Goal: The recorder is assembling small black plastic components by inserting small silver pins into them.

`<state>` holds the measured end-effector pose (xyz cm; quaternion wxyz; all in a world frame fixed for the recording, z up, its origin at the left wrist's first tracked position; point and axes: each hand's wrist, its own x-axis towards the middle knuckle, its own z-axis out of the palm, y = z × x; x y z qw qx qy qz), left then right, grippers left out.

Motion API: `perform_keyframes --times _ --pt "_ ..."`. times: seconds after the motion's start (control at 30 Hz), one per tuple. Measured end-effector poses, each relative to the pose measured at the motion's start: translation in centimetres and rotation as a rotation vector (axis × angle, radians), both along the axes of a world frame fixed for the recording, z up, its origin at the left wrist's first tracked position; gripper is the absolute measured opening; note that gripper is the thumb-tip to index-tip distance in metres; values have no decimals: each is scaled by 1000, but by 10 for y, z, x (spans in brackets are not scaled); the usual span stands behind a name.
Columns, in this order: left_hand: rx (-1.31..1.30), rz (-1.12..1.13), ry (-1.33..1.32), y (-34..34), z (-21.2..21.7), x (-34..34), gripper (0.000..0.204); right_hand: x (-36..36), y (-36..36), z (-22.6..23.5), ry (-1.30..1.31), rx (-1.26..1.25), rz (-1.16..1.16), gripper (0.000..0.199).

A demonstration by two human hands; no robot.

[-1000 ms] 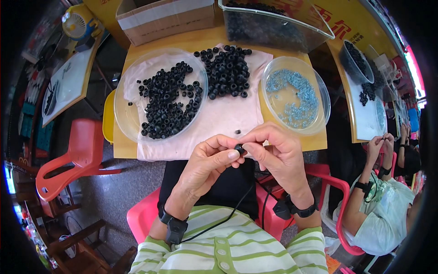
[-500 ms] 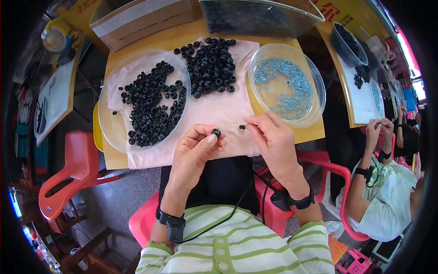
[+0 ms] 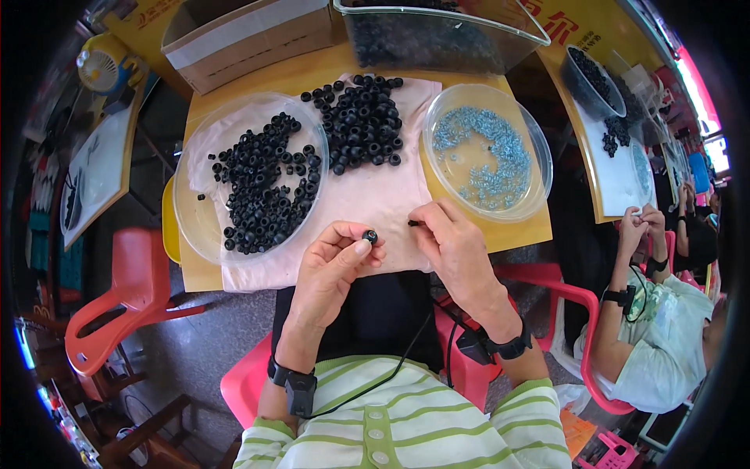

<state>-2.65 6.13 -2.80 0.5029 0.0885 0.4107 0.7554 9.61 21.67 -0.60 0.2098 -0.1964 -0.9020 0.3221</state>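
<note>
Between the thumb and fingers of my left hand (image 3: pixel 332 262) is a round black ring-like piece (image 3: pixel 369 235) with a hole facing up. My right hand (image 3: pixel 453 246), a little to the right, pinches a small dark piece (image 3: pixel 414 223) at its fingertips; its exact kind is too small to make out. Both hands hover over the near edge of a pink cloth (image 3: pixel 375 203). A heap of black round pieces (image 3: pixel 363 121) lies on the cloth beyond them. To the left, a clear round tray (image 3: pixel 187 223) holds many smaller black pieces.
A second clear round tray (image 3: pixel 539 191) with small blue translucent pieces stands at the right. Behind are a cardboard box (image 3: pixel 250 43) and a clear plastic bin (image 3: pixel 437 39). A co-worker (image 3: pixel 648 313) sits at another table on the right. An orange-red chair (image 3: pixel 137 273) stands at the left.
My right hand has come slightly left and down, and the dark piece is now tucked closer to its fingertips. My left hand keeps its hold, nearly still. The view has shifted slightly.
</note>
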Motion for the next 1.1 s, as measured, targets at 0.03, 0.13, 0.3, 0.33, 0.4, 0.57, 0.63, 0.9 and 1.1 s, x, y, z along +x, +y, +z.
perform_keyframes --times 0.03,0.13,0.3,0.33,0.4,0.57,0.63,0.9,1.1 --pt "16 -2 -13 -1 -1 -1 16 0 0 -1 3 17 13 17" --pt "3 -8 12 0 0 0 15 1 1 -3 12 46 1 18" --pt "42 13 105 8 15 14 17 3 -11 21 160 -349 18 18" --pt "65 28 108 9 17 16 17 4 -12 26 186 -375 25 18" --pt "88 29 82 9 17 19 18 4 -13 31 232 -295 59 20" --pt "85 50 52 9 21 24 16 5 -11 31 297 -68 94 23" --pt "90 56 51 9 21 26 16 7 -10 30 304 -14 114 23" --pt "118 36 10 8 26 28 17 14 -11 36 260 -700 56 14" --pt "94 -29 -37 6 25 26 18 14 -4 47 290 -769 131 12"
